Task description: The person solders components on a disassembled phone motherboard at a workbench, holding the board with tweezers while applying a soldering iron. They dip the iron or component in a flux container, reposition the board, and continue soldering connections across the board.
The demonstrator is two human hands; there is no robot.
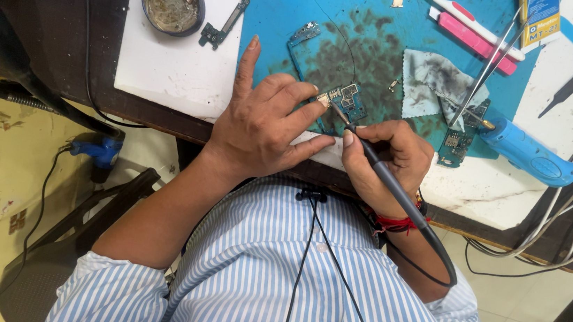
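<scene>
Pressing down near the middle of the frame, the left hand [262, 127] has its fingers fanned out: the index finger [248, 59] points straight up the picture on the blue mat [280, 13], while the others curl right so that two fingertips touch the left edge of a small blue circuit board [347, 100]. The board lies flat on the mat's sooty patch, just above the table's front edge, between these fingertips and those of the right hand [388, 160]. That hand, just right of centre, has thumb and fingers pressed together in a pen grip around one dark soldering iron [395, 192], whose tip slants up-left onto the board's lower left corner, right beside the left fingertips. Its cable loops down over the striped shirt.

Counted, there are three further circuit boards: one long narrow one [234, 12] at upper centre-left, one small piece [304, 32] above the hands, and one [456, 144] right of centre beside a blue handheld tool [529, 153]. One round dark tin [173, 2] sits upper left on the white table [169, 66]. One stained cloth [434, 81] lies on the mat at upper right, with one pair of tweezers [484, 68] slanting over it and one white and one pink toothbrush [470, 33] above.
</scene>
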